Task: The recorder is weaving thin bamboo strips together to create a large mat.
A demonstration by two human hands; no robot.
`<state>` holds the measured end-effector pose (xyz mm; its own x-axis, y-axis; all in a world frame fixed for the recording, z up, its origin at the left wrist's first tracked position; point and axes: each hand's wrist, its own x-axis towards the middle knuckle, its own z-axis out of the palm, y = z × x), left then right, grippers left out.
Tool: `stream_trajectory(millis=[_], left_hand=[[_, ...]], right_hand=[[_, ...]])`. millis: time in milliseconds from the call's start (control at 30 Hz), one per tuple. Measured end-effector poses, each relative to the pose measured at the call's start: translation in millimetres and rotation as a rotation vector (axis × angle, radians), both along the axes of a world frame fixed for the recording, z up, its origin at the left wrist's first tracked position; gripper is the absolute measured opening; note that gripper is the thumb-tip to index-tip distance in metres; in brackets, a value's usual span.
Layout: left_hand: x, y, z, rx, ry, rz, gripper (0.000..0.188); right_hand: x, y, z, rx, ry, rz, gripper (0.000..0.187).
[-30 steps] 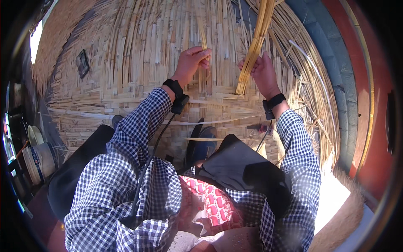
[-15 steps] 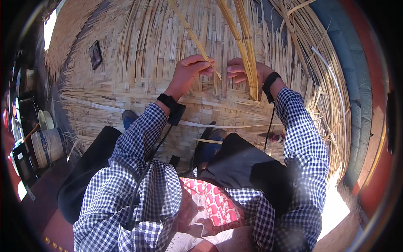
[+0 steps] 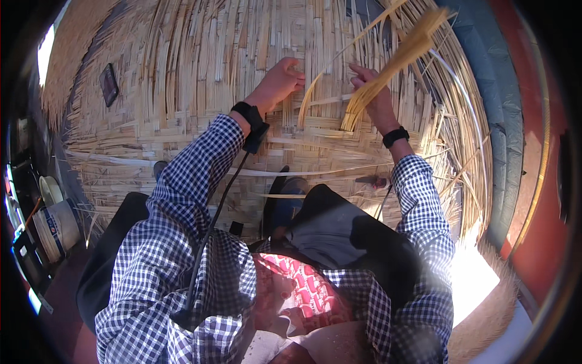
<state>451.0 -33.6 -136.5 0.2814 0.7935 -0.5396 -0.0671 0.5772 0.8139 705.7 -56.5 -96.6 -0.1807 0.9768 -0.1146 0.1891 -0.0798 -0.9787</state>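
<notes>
Head view: we see the mat (image 3: 339, 159) across the middle of the frame, its centre already interlaced, while toward the top edge many long strips (image 3: 212, 54) lie side by side and, we judge, are not yet crossed. How much remains we cannot tell, since the mat runs past the frame's top. The left hand (image 3: 280, 83), upper centre, is loosely curled with nothing visible in its grasp; a thin strip (image 3: 308, 97) bends up just right of it. The right hand (image 3: 377, 100) sits partly behind a raised, blurred bundle (image 3: 397, 64); we cannot tell whether it grips. Lower down, a dark-clad knee (image 3: 330, 209) hides some weave. We also notice a phone (image 3: 109, 85) at upper left and a pale bucket (image 3: 59, 225) at far left.
</notes>
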Motion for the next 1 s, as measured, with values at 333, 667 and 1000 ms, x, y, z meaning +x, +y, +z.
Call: stream_trajectory(millis=[333,667,1000], left_hand=[[-1.7,-93.2,4.8,0.932,1.123,-0.544,0.075],[-4.8,-111.7,-15.1,1.047,1.008,-0.426,0.077],[-1.4,-107.5,0.3,1.188,1.093,-0.797,0.059]], right_hand=[[51.8,-39.7,14.1,-0.258,-0.821,-0.047,0.036],[62.9,-34.4,-22.2,0.256,-1.24,0.414,0.015],[56.3,-42.7,-34.3,0.097,-1.21,0.47,0.021]])
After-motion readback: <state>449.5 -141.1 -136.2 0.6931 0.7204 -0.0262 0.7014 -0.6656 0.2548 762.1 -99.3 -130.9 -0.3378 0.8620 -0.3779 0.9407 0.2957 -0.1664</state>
